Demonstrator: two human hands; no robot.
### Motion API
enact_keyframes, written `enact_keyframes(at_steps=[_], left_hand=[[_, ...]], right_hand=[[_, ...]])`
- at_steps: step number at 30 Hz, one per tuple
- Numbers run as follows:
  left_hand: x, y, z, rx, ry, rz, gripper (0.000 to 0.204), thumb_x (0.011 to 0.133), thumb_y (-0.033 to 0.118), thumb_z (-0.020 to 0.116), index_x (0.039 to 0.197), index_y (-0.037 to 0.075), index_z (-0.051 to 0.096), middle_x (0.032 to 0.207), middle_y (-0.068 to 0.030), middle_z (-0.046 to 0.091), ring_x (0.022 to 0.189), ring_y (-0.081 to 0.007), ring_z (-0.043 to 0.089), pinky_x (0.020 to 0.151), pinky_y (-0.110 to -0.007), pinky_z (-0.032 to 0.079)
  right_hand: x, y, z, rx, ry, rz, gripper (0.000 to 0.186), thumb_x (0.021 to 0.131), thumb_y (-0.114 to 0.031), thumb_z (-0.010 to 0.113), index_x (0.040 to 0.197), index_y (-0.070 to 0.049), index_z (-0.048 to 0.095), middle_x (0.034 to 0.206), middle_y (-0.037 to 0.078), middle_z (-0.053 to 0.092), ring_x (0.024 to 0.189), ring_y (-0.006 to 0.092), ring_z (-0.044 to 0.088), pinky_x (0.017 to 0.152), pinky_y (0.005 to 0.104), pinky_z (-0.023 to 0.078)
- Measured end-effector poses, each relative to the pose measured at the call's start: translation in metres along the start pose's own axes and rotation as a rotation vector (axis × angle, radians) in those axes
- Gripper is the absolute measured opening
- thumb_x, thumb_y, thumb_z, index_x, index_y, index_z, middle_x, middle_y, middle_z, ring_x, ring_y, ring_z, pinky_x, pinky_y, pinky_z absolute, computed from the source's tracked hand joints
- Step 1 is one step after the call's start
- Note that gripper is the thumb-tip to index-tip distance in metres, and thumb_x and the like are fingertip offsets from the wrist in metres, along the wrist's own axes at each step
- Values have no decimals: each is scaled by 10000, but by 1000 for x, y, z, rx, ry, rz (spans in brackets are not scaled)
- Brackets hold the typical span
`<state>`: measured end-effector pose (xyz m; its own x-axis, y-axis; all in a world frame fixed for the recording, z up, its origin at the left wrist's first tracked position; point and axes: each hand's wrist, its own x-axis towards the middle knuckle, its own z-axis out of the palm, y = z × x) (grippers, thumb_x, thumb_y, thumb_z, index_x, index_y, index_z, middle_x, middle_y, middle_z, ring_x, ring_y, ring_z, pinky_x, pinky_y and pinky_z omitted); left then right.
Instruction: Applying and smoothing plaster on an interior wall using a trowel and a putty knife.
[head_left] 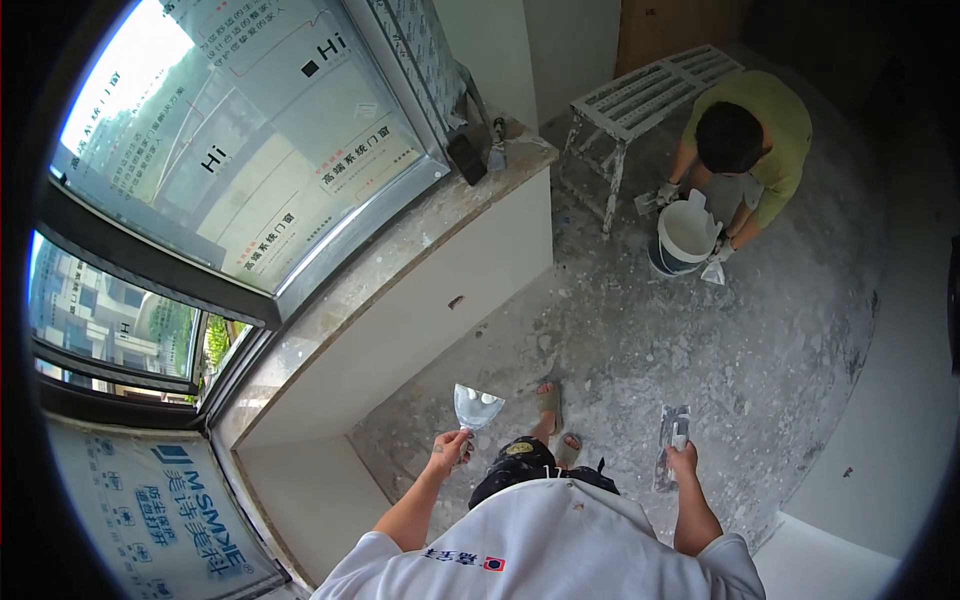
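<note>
My left hand is closed around the handle of a putty knife, its wide blade pointing up and away with white putty on it. In my right hand is a plastering trowel, gripped by its pale handle; the flat rectangular blade looks smeared with putty. Both tools are held apart, out in front of my body and above the floor. Farther off, a co-worker in a yellow-green shirt crouches over a bucket of white material, gloved hands beside it, with a scraper near each hand.
A white-spattered metal bench stands behind the bucket. To the left runs a stone-topped low wall below film-covered windows, with a dark object and small tools on the ledge. The concrete floor is speckled with white splashes.
</note>
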<state>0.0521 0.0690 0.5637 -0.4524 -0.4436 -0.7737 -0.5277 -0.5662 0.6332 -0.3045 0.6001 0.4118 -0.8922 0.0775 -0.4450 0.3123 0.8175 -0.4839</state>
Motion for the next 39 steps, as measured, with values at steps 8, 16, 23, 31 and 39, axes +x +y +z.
enact_keyframes(at_steps=[8,16,23,31,39], left_hand=[[91,28,24,320,118,-72,390,960,370,632,1019,-7,711,777,-91,705,549,-151,629,522,-306,530],[151,115,66,277,45,-3,423,960,386,637,989,-31,698,763,-87,693,535,-137,612,506,-292,504],[161,137,123,137,158,-130,391,953,371,651,967,-17,693,729,-70,665,512,-135,592,471,-291,474],[163,167,229,-117,195,-162,337,963,360,644,878,36,684,697,-33,632,519,-120,580,467,-275,461],[164,174,309,-338,92,-150,305,1008,309,605,1001,21,705,750,-30,652,565,-107,588,499,-255,471]], right_hand=[[-69,-79,-85,-222,-230,147,428,767,-212,836,1062,21,632,862,145,705,706,272,704,625,407,552],[-5,37,-89,-165,-324,264,436,669,-291,874,942,18,730,855,148,726,752,273,684,678,424,506],[130,-40,-129,-780,-393,3,427,733,-358,844,929,1,723,779,135,709,664,282,684,626,423,564],[272,-246,-179,-135,-459,70,193,893,-152,736,903,-41,578,638,37,554,465,166,543,434,333,455],[341,-348,-155,-92,-552,-30,223,907,-190,731,957,-47,567,645,32,536,461,156,513,425,323,426]])
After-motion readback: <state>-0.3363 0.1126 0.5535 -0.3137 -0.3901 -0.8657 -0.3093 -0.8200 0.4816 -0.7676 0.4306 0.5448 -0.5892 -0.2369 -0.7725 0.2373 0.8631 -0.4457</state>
